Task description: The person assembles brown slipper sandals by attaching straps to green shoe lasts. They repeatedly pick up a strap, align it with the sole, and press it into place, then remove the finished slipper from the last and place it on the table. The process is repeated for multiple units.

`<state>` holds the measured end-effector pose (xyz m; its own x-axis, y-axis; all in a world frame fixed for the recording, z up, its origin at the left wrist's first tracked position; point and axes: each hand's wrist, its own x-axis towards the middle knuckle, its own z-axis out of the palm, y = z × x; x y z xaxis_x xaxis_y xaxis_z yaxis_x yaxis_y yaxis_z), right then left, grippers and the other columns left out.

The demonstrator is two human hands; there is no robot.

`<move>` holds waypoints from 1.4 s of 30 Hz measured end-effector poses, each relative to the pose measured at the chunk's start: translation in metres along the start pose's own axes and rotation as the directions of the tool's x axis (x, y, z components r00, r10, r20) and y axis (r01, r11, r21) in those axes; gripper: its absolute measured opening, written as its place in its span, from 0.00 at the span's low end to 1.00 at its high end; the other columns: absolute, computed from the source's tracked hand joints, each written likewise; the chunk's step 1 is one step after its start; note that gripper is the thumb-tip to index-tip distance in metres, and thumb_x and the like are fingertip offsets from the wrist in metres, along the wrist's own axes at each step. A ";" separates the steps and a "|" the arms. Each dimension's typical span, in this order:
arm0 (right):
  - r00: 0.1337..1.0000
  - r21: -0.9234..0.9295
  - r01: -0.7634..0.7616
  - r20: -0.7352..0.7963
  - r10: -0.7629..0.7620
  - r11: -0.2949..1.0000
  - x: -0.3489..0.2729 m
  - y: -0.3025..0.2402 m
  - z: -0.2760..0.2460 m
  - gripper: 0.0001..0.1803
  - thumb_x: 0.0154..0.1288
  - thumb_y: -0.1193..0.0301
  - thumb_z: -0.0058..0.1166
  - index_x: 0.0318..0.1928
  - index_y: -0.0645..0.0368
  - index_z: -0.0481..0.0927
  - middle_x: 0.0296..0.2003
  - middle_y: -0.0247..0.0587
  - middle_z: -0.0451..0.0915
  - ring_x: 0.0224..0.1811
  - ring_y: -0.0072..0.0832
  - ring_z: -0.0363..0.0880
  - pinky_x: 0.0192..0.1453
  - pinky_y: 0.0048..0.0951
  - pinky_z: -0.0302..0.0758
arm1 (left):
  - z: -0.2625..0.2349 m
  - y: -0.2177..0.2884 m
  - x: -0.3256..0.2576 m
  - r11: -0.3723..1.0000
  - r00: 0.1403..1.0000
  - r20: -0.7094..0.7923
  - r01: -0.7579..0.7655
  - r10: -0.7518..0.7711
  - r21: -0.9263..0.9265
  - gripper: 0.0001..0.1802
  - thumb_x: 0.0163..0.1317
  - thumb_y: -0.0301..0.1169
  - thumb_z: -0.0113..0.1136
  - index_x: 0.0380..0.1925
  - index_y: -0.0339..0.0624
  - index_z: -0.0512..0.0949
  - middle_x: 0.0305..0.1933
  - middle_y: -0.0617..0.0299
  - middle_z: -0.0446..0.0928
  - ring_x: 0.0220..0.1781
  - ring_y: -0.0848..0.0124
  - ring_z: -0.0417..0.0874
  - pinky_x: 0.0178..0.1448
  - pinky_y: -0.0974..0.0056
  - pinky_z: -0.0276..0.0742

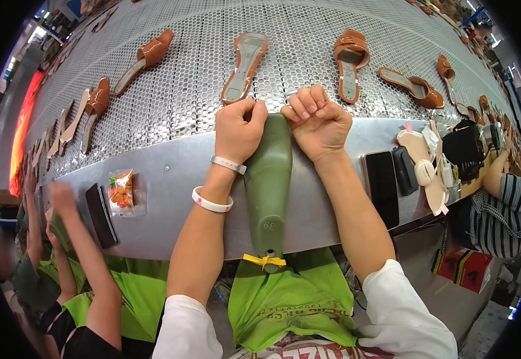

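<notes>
A green shoe last (268,173) lies lengthwise in front of me, its toe pointing away and its heel end at the bench's near edge. A yellow tie (264,261) is knotted at the heel end. My left hand (240,130) is closed in a fist at the left of the toe, thumb beside it. To the right of the toe, my right hand (319,121) has its fingers curled in, palm side partly showing. Whatever either hand may pinch is hidden or too small to make out. Just beyond my left hand lies a brown sandal sole (245,66).
Brown sandals (351,63) lie across the perforated metal conveyor (206,78). On the metal bench (182,179) are a snack packet (122,191), phones (381,188) and beige shoe parts (425,167). Co-workers' arms (87,245) are close on my left; another person sits at right.
</notes>
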<state>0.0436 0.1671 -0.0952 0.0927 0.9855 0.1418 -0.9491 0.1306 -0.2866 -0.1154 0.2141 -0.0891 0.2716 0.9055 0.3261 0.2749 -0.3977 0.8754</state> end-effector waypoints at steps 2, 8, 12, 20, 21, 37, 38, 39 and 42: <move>1.000 -0.006 -0.003 -0.001 0.003 1.000 0.000 0.002 0.001 0.09 0.37 0.76 0.46 0.22 0.53 0.62 0.21 0.33 0.63 0.26 0.28 0.61 0.36 0.29 0.62 | -0.001 -0.002 0.000 1.000 1.000 0.003 -0.003 0.003 -0.003 0.19 0.63 0.32 0.59 0.16 0.31 0.72 0.10 0.61 0.65 0.14 0.77 0.62 0.21 0.63 0.60; 0.998 -0.019 -0.009 -0.058 0.008 1.000 0.001 0.007 0.008 0.05 0.40 0.75 0.48 0.23 0.56 0.67 0.20 0.33 0.64 0.25 0.28 0.60 0.36 0.29 0.62 | -0.006 -0.005 0.000 1.000 1.000 0.004 -0.012 0.012 -0.022 0.19 0.64 0.31 0.59 0.16 0.31 0.72 0.10 0.63 0.65 0.15 0.78 0.61 0.21 0.64 0.59; 0.996 -0.019 -0.009 -0.088 0.007 1.000 0.001 0.011 0.008 0.05 0.43 0.73 0.50 0.25 0.58 0.71 0.20 0.33 0.64 0.24 0.27 0.60 0.35 0.29 0.62 | -0.008 -0.007 -0.001 1.000 1.000 -0.017 0.004 -0.004 -0.016 0.15 0.62 0.30 0.60 0.19 0.32 0.75 0.14 0.62 0.69 0.15 0.77 0.65 0.22 0.65 0.61; 0.996 -0.080 -0.016 -0.094 0.009 0.997 0.003 0.018 0.006 0.06 0.53 0.74 0.56 0.32 0.62 0.80 0.20 0.31 0.66 0.25 0.24 0.62 0.35 0.26 0.63 | -0.017 0.020 -0.004 0.949 0.950 -0.046 -0.304 0.308 0.084 0.11 0.52 0.26 0.67 0.37 0.40 0.83 0.37 0.59 0.81 0.37 0.64 0.81 0.41 0.62 0.78; 0.992 -0.102 -0.006 -0.129 -0.007 0.995 0.002 0.021 0.006 0.07 0.55 0.74 0.57 0.34 0.62 0.82 0.20 0.31 0.66 0.25 0.24 0.63 0.36 0.26 0.64 | -0.017 0.020 -0.004 0.938 0.939 -0.051 -0.336 0.340 0.083 0.11 0.52 0.25 0.67 0.38 0.40 0.83 0.36 0.60 0.81 0.35 0.67 0.80 0.40 0.64 0.76; 0.990 -0.383 -0.077 -0.136 0.026 0.921 0.000 0.035 0.017 0.09 0.57 0.77 0.59 0.38 0.67 0.84 0.32 0.38 0.82 0.33 0.20 0.75 0.42 0.22 0.74 | -0.027 0.014 -0.005 0.932 0.930 -0.089 -0.361 0.358 -0.022 0.07 0.56 0.26 0.69 0.35 0.41 0.85 0.33 0.59 0.84 0.36 0.64 0.82 0.40 0.63 0.77; 0.990 -0.405 -0.078 -0.142 0.021 0.911 0.001 0.037 0.017 0.09 0.57 0.77 0.59 0.38 0.67 0.84 0.32 0.38 0.82 0.33 0.20 0.74 0.42 0.22 0.73 | -0.028 0.013 -0.006 0.934 0.931 -0.099 -0.357 0.353 -0.025 0.06 0.55 0.25 0.69 0.34 0.41 0.85 0.33 0.59 0.84 0.35 0.64 0.82 0.40 0.63 0.77; 0.989 -0.426 -0.079 -0.147 0.017 0.901 0.001 0.038 0.018 0.08 0.57 0.77 0.59 0.37 0.67 0.84 0.32 0.38 0.82 0.33 0.20 0.74 0.42 0.21 0.73 | -0.029 0.013 -0.006 0.927 0.922 -0.107 -0.374 0.371 -0.010 0.06 0.55 0.25 0.68 0.34 0.41 0.85 0.32 0.60 0.83 0.35 0.64 0.82 0.39 0.63 0.76; 0.991 -0.425 -0.082 -0.135 0.027 0.901 0.002 0.040 0.014 0.08 0.56 0.77 0.59 0.38 0.67 0.84 0.32 0.38 0.82 0.32 0.19 0.74 0.41 0.21 0.73 | -0.033 0.013 -0.005 0.909 0.902 -0.117 -0.414 0.416 0.038 0.05 0.55 0.25 0.68 0.32 0.40 0.84 0.31 0.60 0.83 0.33 0.64 0.81 0.37 0.63 0.75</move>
<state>0.0011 0.1726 -0.0930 0.1066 0.9943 0.0053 -0.7351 0.0824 -0.6729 -0.1434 0.2092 -0.0679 0.2517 0.6685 0.6999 0.1724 -0.7425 0.6472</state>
